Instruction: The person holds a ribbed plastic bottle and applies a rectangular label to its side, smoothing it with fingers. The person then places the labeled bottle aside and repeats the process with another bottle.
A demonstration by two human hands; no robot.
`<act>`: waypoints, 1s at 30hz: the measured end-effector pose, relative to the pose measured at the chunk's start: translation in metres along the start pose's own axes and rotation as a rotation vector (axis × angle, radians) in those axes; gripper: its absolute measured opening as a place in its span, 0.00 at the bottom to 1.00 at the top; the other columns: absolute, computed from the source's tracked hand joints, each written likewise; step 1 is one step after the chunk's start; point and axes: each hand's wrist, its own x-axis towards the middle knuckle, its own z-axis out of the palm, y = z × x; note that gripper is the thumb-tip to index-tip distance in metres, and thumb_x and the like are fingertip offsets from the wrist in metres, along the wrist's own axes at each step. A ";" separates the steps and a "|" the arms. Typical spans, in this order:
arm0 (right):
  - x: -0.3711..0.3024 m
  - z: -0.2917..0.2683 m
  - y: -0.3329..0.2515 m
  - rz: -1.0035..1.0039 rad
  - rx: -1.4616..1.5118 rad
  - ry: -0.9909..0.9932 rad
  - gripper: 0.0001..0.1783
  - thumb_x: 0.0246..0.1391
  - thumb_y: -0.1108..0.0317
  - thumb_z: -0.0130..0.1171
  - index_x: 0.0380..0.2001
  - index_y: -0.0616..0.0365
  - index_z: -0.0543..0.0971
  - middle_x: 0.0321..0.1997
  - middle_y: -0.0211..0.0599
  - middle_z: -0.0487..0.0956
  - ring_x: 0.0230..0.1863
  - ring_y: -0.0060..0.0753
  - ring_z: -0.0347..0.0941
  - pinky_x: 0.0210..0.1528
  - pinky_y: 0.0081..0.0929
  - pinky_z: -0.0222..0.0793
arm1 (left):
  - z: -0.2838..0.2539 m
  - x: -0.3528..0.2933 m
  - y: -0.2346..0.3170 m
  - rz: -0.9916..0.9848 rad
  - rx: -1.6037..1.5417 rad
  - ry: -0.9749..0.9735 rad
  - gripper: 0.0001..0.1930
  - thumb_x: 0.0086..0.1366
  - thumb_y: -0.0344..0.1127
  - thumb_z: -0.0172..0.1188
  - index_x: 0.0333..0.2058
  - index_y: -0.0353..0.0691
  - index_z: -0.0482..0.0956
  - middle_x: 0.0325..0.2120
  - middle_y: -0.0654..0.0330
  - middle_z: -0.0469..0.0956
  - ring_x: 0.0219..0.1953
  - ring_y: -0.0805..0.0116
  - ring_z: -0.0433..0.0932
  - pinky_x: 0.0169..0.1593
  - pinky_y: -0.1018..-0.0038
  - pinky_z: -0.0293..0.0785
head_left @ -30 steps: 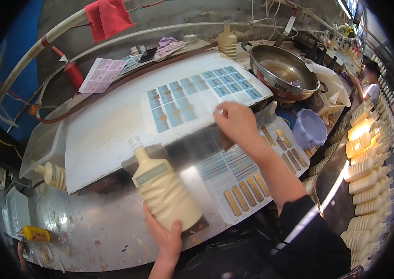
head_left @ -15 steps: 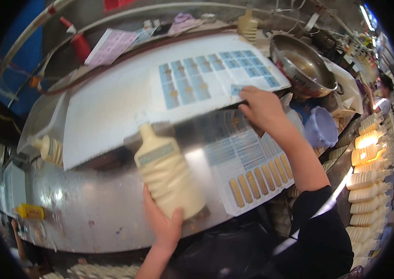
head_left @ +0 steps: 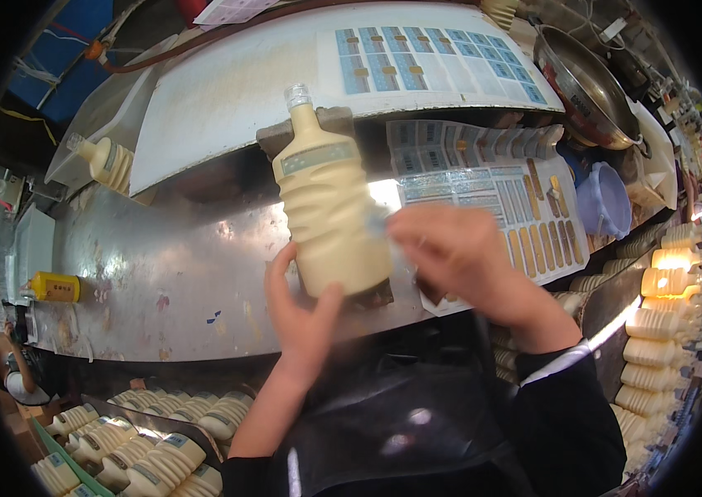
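A cream-coloured bottle (head_left: 330, 219) with wavy ridges, a clear top and a grey-green patterned band lies on a dark rest, its neck pointing away from me. My left hand (head_left: 301, 319) grips its base, thumb on the near end and fingers along the left side. Beside the bottle's right flank, my right hand (head_left: 450, 248) is pinched and smeared by motion. From its fingertips a small light-blue label (head_left: 377, 222) sticks out, blurred. Whether that label touches the bottle I cannot tell. Rows of blue labels (head_left: 409, 70) lie on the white board (head_left: 227, 108) beyond.
Sheets of gold strips and labels (head_left: 492, 195) lie to the right. Past them are a lilac bucket (head_left: 604, 199) and a metal pan (head_left: 587, 91). At left stand a yellow container (head_left: 54, 287) and another cream bottle (head_left: 108, 161). Many bottles (head_left: 156, 460) fill crates below.
My right hand has come from the white board to the bottle's right side, bringing a blue label. The bottle now sits straighter on its rest; my left hand still holds it. The view has shifted.
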 end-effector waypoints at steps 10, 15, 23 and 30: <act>-0.021 0.031 -0.036 -0.294 -0.357 -0.110 0.18 0.45 0.70 0.62 0.40 0.66 0.83 0.45 0.42 0.82 0.25 0.27 0.78 0.26 0.24 0.72 | 0.005 0.017 0.013 -0.149 -0.092 0.000 0.32 0.62 0.37 0.68 0.61 0.31 0.66 0.56 0.50 0.70 0.60 0.60 0.68 0.65 0.65 0.64; -0.032 0.035 -0.034 -0.335 -0.386 -0.066 0.18 0.46 0.69 0.65 0.41 0.66 0.84 0.48 0.46 0.84 0.22 0.24 0.74 0.24 0.23 0.69 | 0.008 0.017 0.018 -0.185 -0.125 0.036 0.31 0.60 0.35 0.71 0.59 0.33 0.68 0.54 0.52 0.72 0.58 0.62 0.70 0.63 0.65 0.67; -0.045 0.032 -0.027 0.058 0.004 -0.068 0.17 0.58 0.65 0.67 0.46 0.65 0.79 0.38 0.41 0.83 0.23 0.30 0.75 0.25 0.27 0.69 | 0.008 0.012 0.005 -0.173 -0.189 0.053 0.31 0.62 0.33 0.67 0.62 0.34 0.68 0.55 0.52 0.72 0.60 0.60 0.70 0.66 0.64 0.65; -0.024 0.051 -0.014 0.867 0.492 -0.140 0.35 0.52 0.53 0.72 0.56 0.60 0.69 0.32 0.42 0.78 0.35 0.46 0.78 0.40 0.41 0.74 | 0.014 0.005 0.008 -0.117 -0.126 0.015 0.37 0.60 0.31 0.66 0.66 0.33 0.61 0.62 0.49 0.65 0.66 0.57 0.64 0.69 0.62 0.61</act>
